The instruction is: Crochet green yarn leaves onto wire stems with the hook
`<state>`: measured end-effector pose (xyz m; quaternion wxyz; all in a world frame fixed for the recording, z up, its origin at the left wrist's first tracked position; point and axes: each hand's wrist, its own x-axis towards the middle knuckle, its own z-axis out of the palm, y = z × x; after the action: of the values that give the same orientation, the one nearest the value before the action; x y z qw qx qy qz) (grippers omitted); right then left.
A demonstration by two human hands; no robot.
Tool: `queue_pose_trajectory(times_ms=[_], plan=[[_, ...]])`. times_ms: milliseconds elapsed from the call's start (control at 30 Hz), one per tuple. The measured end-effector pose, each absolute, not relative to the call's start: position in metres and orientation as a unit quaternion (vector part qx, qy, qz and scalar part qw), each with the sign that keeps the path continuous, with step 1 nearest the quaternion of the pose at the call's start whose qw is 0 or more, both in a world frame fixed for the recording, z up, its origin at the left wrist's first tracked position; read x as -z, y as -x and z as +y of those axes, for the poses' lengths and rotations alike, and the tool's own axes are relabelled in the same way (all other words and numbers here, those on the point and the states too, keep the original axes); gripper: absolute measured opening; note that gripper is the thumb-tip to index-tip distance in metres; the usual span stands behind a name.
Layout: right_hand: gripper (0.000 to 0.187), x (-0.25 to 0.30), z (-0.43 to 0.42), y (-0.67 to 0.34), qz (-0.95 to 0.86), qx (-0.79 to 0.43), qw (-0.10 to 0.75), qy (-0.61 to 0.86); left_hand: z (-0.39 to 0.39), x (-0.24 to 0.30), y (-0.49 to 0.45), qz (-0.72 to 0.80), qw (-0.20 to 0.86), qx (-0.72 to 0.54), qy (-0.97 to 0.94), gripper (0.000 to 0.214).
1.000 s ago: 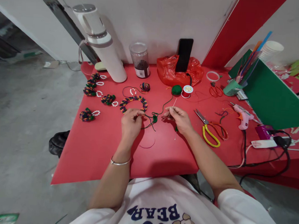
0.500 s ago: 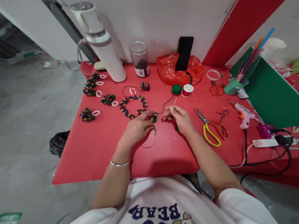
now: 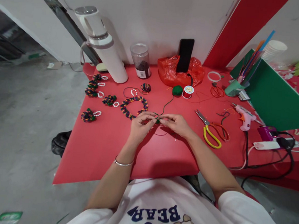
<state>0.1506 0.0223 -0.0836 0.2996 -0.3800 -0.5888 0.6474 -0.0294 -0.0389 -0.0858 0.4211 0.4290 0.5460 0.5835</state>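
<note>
The left hand [image 3: 140, 125] and right hand [image 3: 178, 125] pinch a small green yarn piece [image 3: 158, 121] between them; mostly covered, its direction and long axis cannot be told. It seems unfinished, a strand [image 3: 172, 99] leading away from the hands to a green ball [image 3: 177, 90]. Left of the left hand, beaded yarn bundles [image 3: 88, 116] look complete.

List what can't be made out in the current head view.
Head view:
Green yarn piece: shape hidden by left hand and right hand.
Thin rod: upper part hidden by right hand.
Jar label: too small to read.
Shirt print: lower part cut off by bottom edge.
</note>
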Motion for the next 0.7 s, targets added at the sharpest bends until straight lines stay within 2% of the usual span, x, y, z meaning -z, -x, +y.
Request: queue_pose_trajectory(times_ms=[167, 300, 400, 467, 600, 700], plan=[[0.029, 0.084, 0.022, -0.150, -0.561, -0.636, 0.333, 0.411, -0.039, 0.084, 0.028, 0.544, 0.431, -0.587, -0.418, 0.003], [0.031, 0.087, 0.025, -0.154, -0.522, -0.649, 0.371, 0.411, -0.037, 0.086, 0.030, 0.556, 0.377, -0.587, -0.451, 0.027], [0.033, 0.086, 0.029, -0.158, -0.490, -0.655, 0.418, 0.395, -0.036, 0.094, 0.033, 0.584, 0.331, -0.526, -0.522, 0.041], [0.034, 0.083, 0.031, -0.161, -0.470, -0.652, 0.446, 0.392, -0.037, 0.098, 0.033, 0.603, 0.280, -0.457, -0.591, 0.038], [0.036, 0.074, 0.033, -0.166, -0.452, -0.643, 0.476, 0.394, -0.041, 0.101, 0.029, 0.588, 0.228, -0.311, -0.711, 0.013], [0.038, 0.071, 0.034, -0.168, -0.445, -0.639, 0.484, 0.399, -0.039, 0.105, 0.026, 0.542, 0.199, -0.292, -0.762, 0.026]])
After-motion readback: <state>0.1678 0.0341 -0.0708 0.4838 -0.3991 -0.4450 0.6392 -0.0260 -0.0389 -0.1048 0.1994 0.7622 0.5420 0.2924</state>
